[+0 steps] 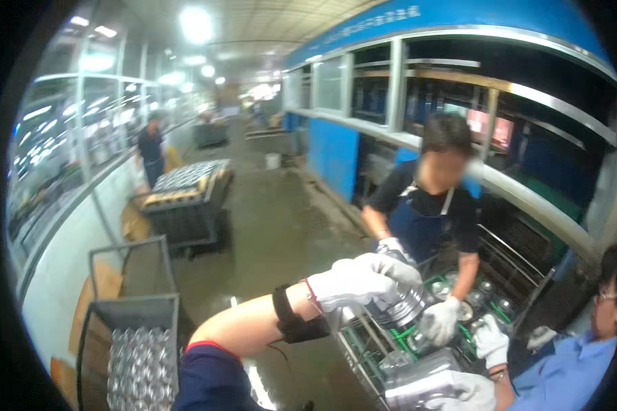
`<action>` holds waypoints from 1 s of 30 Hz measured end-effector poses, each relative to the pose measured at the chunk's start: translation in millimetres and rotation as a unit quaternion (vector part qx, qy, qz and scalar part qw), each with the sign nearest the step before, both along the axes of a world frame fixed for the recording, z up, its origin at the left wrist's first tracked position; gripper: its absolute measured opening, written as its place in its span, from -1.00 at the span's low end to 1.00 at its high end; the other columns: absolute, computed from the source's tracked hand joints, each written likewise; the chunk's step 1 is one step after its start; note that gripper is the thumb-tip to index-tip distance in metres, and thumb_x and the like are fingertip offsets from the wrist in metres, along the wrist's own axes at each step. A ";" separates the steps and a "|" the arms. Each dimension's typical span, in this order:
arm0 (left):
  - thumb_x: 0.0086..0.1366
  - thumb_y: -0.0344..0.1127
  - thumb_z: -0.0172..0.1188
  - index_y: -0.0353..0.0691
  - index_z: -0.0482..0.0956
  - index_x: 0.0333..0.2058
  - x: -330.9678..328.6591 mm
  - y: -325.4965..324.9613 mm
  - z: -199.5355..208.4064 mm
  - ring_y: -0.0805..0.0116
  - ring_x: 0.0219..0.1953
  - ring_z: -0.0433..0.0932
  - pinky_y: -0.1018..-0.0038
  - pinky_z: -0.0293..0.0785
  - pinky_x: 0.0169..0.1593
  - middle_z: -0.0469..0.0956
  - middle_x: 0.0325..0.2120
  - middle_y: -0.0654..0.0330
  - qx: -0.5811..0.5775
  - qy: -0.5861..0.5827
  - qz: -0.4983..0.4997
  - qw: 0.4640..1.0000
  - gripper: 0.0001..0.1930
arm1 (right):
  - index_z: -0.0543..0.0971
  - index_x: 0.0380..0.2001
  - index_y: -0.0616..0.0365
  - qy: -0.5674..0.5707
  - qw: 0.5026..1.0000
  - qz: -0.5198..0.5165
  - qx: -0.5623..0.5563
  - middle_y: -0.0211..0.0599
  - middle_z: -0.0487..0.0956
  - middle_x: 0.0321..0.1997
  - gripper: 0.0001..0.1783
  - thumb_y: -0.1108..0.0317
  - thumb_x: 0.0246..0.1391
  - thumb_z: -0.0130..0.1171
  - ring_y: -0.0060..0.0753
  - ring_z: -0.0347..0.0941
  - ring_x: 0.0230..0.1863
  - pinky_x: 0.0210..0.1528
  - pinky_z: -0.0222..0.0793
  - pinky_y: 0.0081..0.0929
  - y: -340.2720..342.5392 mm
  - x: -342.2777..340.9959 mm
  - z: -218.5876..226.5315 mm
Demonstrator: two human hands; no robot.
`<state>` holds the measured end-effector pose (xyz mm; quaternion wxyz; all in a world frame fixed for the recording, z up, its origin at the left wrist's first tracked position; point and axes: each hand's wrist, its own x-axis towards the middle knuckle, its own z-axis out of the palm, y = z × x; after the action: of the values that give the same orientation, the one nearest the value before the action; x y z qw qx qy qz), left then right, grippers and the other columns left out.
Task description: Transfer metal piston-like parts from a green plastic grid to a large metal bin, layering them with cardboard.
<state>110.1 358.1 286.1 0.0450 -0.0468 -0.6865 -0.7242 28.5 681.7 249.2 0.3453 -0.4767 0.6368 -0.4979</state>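
Observation:
My left hand [363, 279], in a white glove, reaches out over a metal-framed rack [363, 356]. Its fingers are closed around a clear ridged jar [403, 308], whose upper part they hide. At the lower edge, another white glove, which appears to be my right hand [469, 392], is closed on a clear cylindrical jar [415, 392]. More clear jars [483, 291] stand among green dividers in the rack. Across it, a co-worker's gloved hand [440, 320] touches a jar. A gloved hand [492, 341] of a second co-worker, in a blue shirt, is close by.
A dark cart [129, 301] full of clear glassware stands at lower left. Farther off is another loaded cart [188, 205], with a person [151, 151] beside it. A wet-looking aisle floor [267, 212] runs between them and a blue windowed machine housing [332, 154].

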 end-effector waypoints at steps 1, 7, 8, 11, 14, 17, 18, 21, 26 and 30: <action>0.22 -0.48 0.16 -0.32 0.58 0.13 26.1 -1.7 -5.6 0.53 -0.16 0.60 0.57 0.52 -0.05 0.68 -0.12 0.22 -0.022 -0.026 0.033 0.999 -0.54 | 0.61 -0.06 0.41 0.008 1.000 0.026 0.007 -0.16 0.66 -0.05 -0.61 0.72 0.02 0.03 -0.45 0.57 -0.06 0.02 0.42 -0.58 -9.8 11.9 6.9; 0.31 0.08 0.31 -0.30 0.71 -0.07 163.8 58.4 -23.0 0.43 -0.32 0.65 0.52 0.60 -0.17 0.71 -0.32 0.18 -0.144 -0.304 0.259 0.905 -0.50 | 0.64 -0.13 0.37 0.007 0.961 0.276 -0.009 -0.21 0.63 -0.21 -0.71 0.58 0.04 0.14 -0.42 0.52 -0.19 -0.04 0.40 -0.50 -67.8 61.7 -30.2; 0.22 0.28 0.33 -0.20 0.71 -0.03 187.9 65.0 -23.5 0.46 -0.28 0.68 0.54 0.60 -0.16 0.72 -0.27 0.21 -0.208 -0.377 0.261 0.864 -0.37 | 0.64 -0.16 0.35 0.018 0.952 0.298 -0.070 -0.22 0.62 -0.29 -0.75 0.53 0.06 0.18 -0.40 0.51 -0.26 -0.06 0.40 -0.45 -76.6 75.0 -50.6; 0.19 0.50 0.13 -0.05 0.73 -0.41 272.2 88.8 -58.3 0.41 -0.38 0.60 0.42 0.50 -0.19 0.56 -0.61 0.27 -0.356 -0.342 0.322 0.808 -0.34 | 0.61 -0.05 -0.04 0.342 0.813 0.469 0.052 -0.26 0.63 -0.30 -0.64 0.14 0.09 0.31 -0.23 0.59 -0.31 -0.21 0.51 -0.38 -113.9 144.2 -22.8; 0.11 0.49 0.19 -0.08 0.74 -0.24 343.9 115.9 -68.3 0.29 -0.23 0.62 0.41 0.49 -0.07 0.62 -0.44 0.15 -0.353 -0.421 0.348 0.760 -0.31 | 0.66 -0.07 -0.14 0.336 0.766 0.547 0.033 -0.29 0.61 -0.39 -0.64 0.18 0.02 0.27 -0.19 0.60 -0.35 -0.25 0.51 -0.31 -132.4 213.5 -36.1; 0.06 0.42 0.26 -0.09 0.72 -0.07 423.1 144.3 -79.9 0.19 -0.12 0.65 0.37 0.51 0.02 0.68 -0.26 0.06 -0.217 -0.509 0.341 0.760 -0.29 | 0.62 -0.21 -0.06 0.302 0.708 0.638 -0.022 -0.20 0.59 -0.40 -0.77 0.21 0.02 0.23 -0.14 0.57 -0.38 -0.26 0.49 -0.23 -140.6 293.3 -54.8; 0.08 0.40 0.26 -0.09 0.71 -0.05 450.2 153.6 -100.0 0.17 -0.11 0.65 0.35 0.52 0.02 0.69 -0.24 0.05 -0.225 -0.500 0.356 0.757 -0.29 | 0.57 -0.36 0.03 0.273 0.697 0.661 -0.059 -0.12 0.56 -0.42 -0.87 0.25 0.03 0.20 -0.08 0.54 -0.42 -0.27 0.48 -0.16 -141.3 317.9 -61.0; 0.10 0.36 0.25 -0.09 0.69 0.00 520.3 185.4 -147.9 0.14 -0.09 0.67 0.29 0.54 0.00 0.70 -0.16 0.02 -0.173 -0.488 0.405 0.753 -0.31 | 0.58 -0.36 0.05 0.259 0.647 0.706 -0.129 -0.19 0.54 -0.51 -0.85 0.27 -0.01 0.23 -0.08 0.56 -0.41 -0.28 0.47 -0.13 -142.5 389.8 -81.7; 0.06 0.36 0.30 -0.13 0.73 -0.14 602.0 233.1 -165.1 0.14 -0.13 0.69 0.27 0.55 -0.06 0.71 -0.20 0.03 -0.119 -0.621 0.420 0.651 -0.34 | 0.61 -0.35 -0.14 0.377 0.510 0.770 -0.076 -0.24 0.59 -0.47 -0.83 0.15 -0.02 0.31 -0.04 0.58 -0.40 -0.38 0.43 -0.08 -142.0 501.0 -115.4; 0.12 0.26 0.24 -0.13 0.71 -0.17 641.8 272.3 -201.4 0.06 -0.20 0.70 0.17 0.55 -0.12 0.71 -0.29 0.05 -0.059 -0.600 0.543 0.585 -0.43 | 0.62 -0.35 -0.14 0.396 0.423 0.807 -0.114 -0.25 0.57 -0.53 -0.86 0.15 0.00 0.26 -0.05 0.58 -0.43 -0.41 0.43 -0.06 -140.1 566.3 -144.1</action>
<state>751.8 630.4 84.7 0.0048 0.7769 -0.4968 -0.3867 594.8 541.6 105.1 0.2415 -0.9521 -0.0362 0.1842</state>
